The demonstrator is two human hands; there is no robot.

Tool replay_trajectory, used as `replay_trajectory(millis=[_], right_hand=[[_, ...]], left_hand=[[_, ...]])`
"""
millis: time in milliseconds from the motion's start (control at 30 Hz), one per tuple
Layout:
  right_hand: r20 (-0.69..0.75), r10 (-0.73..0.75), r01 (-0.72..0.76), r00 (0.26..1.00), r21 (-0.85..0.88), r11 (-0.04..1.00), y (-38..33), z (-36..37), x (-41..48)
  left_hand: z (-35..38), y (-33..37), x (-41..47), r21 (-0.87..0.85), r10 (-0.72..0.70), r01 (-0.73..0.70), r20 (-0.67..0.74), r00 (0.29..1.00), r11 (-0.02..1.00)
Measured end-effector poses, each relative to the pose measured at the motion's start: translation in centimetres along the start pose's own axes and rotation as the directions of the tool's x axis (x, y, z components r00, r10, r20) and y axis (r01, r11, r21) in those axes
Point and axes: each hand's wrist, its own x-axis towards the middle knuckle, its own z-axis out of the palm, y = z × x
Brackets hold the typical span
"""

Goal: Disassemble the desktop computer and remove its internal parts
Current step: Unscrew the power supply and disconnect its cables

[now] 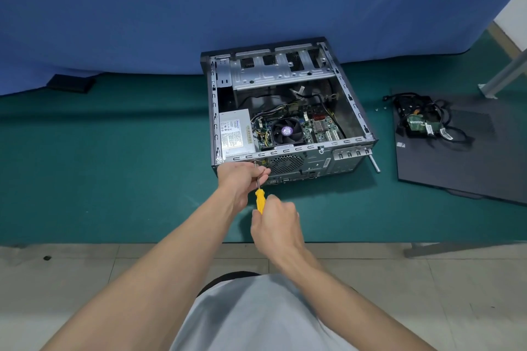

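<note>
The desktop computer [313, 164] lies open on the green worktop [114, 165], with its back wall facing the person. The right hand [275, 225] is wrapped round the yellow handle of the screwdriver [260, 201]. The left hand [242, 179] pinches the metal rod up near the tip. The job looks like taking out a screw by the power supply [235, 131]. It is best to keep the tool straight, push in a bit, turn slowly and catch the screw. The screw and the tip hide behind the left fingers, so I cannot tell if the tip sits in it.
</note>
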Motion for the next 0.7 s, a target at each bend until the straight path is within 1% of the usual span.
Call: replay_trajectory(millis=[33, 67, 100, 133, 167, 200, 233, 267, 300, 333, 367, 400, 433, 467, 500, 533, 567, 600, 633, 667, 700], right_hand=[[0.028, 0.031, -0.034, 0.999, 0.123, 0.992, 0.3, 0.0, 0.1], [0.097, 0.090, -0.117, 0.991, 0.327, 0.938, 0.6, -0.1, 0.4], [0.237, 0.136, -0.249, 0.962, 0.557, 0.793, 1.0, -0.4, 0.7], [0.399, 0.106, -0.388, 0.911, 0.739, 0.551, 1.3, -0.7, 1.0], [0.513, 0.023, -0.499, 0.858, 0.822, 0.276, 1.7, -1.1, 1.2], [0.560, -0.046, -0.557, 0.827, 0.828, 0.071, 2.0, -1.4, 1.4], [0.568, -0.081, -0.569, 0.819, 0.822, 0.004, 2.3, -1.5, 1.5], [0.557, -0.089, -0.556, 0.826, 0.830, 0.035, 2.4, -1.5, 1.7], [0.526, -0.053, -0.513, 0.849, 0.844, 0.156, 2.2, -1.2, 1.8], [0.471, 0.020, -0.445, 0.882, 0.819, 0.362, 1.9, -0.9, 1.6], [0.370, 0.107, -0.352, 0.923, 0.700, 0.622, 1.5, -0.5, 1.4], [0.226, 0.158, -0.250, 0.961, 0.467, 0.848, 1.4, -0.3, 1.3], [0.096, 0.146, -0.162, 0.985, 0.187, 0.969, 1.4, 0.0, 1.2], [0.017, 0.103, -0.103, 0.995, -0.009, 0.995, 1.4, 0.2, 1.1], [-0.013, 0.076, -0.076, 0.997, -0.062, 0.995, 1.5, 0.3, 1.1], [0.008, 0.083, -0.083, 0.996, 0.000, 0.997, 1.5, 0.2, 1.3], [0.064, 0.111, -0.122, 0.992, 0.185, 0.975, 1.8, -0.1, 1.7], [0.179, 0.147, -0.212, 0.973, 0.429, 0.878, 1.9, -0.5, 2.0], [0.349, 0.125, -0.335, 0.929, 0.648, 0.684, 2.1, -1.0, 2.0], [0.491, 0.046, -0.457, 0.870, 0.767, 0.450, 2.2, -1.4, 2.0], [0.568, -0.027, -0.543, 0.823, 0.799, 0.258, 2.4, -1.7, 2.0]], left_hand=[[0.0, 0.0, 0.0, 0.000, -0.002, 0.002, -0.003, 1.000, 1.000], [0.1, 0.0, 0.0, 0.002, -0.003, 0.003, -0.011, 1.000, 1.000], [0.1, 0.0, 0.0, 0.002, -0.004, 0.004, -0.018, 1.000, 1.000], [0.2, 0.1, 0.0, -0.001, -0.006, 0.006, -0.023, 1.000, 1.000], [0.2, 0.1, 0.1, -0.009, -0.009, 0.009, -0.023, 1.000, 1.000], [0.1, 0.1, 0.1, -0.017, -0.012, 0.012, -0.023, 1.000, 1.000], [0.1, 0.2, 0.2, -0.023, -0.016, 0.016, -0.022, 1.000, 1.000], [0.0, 0.2, 0.2, -0.026, -0.019, 0.019, -0.020, 1.000, 0.999], [0.0, 0.2, 0.3, -0.027, -0.020, 0.020, -0.014, 1.000, 0.999], [-0.1, 0.1, 0.3, -0.021, -0.021, 0.020, -0.008, 1.000, 1.000], [-0.1, 0.0, 0.4, -0.007, -0.022, 0.022, -0.004, 1.000, 1.000], [-0.1, -0.1, 0.4, 0.010, -0.023, 0.023, -0.004, 1.000, 1.000], [-0.1, -0.2, 0.4, 0.021, -0.024, 0.024, -0.006, 1.000, 0.999], [-0.1, -0.3, 0.4, 0.026, -0.022, 0.022, -0.010, 1.000, 0.999], [0.0, -0.4, 0.4, 0.027, -0.019, 0.019, -0.016, 1.000, 0.999], [0.0, -0.4, 0.5, 0.025, -0.014, 0.014, -0.021, 1.000, 1.000], [0.0, -0.3, 0.5, 0.021, -0.011, 0.011, -0.022, 1.000, 1.000], [-0.1, -0.2, 0.4, 0.014, -0.012, 0.012, -0.015, 1.000, 1.000], [-0.1, -0.1, 0.4, 0.004, -0.017, 0.017, -0.004, 1.000, 1.000], [-0.2, 0.0, 0.4, -0.007, -0.022, 0.022, 0.008, 1.000, 1.000], [-0.3, 0.0, 0.3, -0.018, -0.028, 0.028, 0.020, 0.999, 0.999]])
